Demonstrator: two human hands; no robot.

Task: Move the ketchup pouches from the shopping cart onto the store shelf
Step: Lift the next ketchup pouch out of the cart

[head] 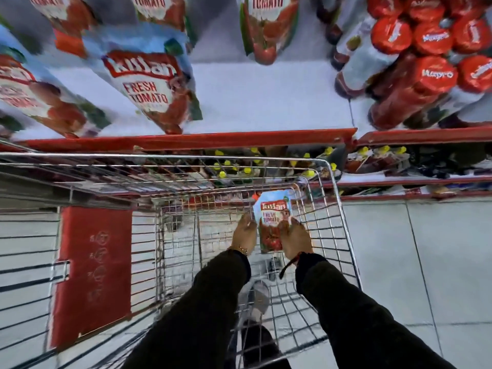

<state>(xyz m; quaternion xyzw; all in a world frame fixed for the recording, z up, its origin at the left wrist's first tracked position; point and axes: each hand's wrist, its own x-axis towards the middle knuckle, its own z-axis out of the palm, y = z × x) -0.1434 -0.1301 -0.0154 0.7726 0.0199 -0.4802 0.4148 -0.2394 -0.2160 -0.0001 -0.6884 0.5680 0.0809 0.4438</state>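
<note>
One ketchup pouch, light blue on top with a red tomato picture, stands upright deep inside the wire shopping cart. My left hand grips its left edge and my right hand grips its right edge. Both arms, in dark sleeves, reach down into the basket. Above the cart runs the white store shelf with a red front lip. Several matching ketchup pouches stand on it at the left and back; the shelf's middle part is bare.
Red-capped sauce bottles crowd the shelf's right side. A lower shelf holds yellow-capped bottles. A red child-seat flap sits at the cart's left. Grey tiled floor lies to the right.
</note>
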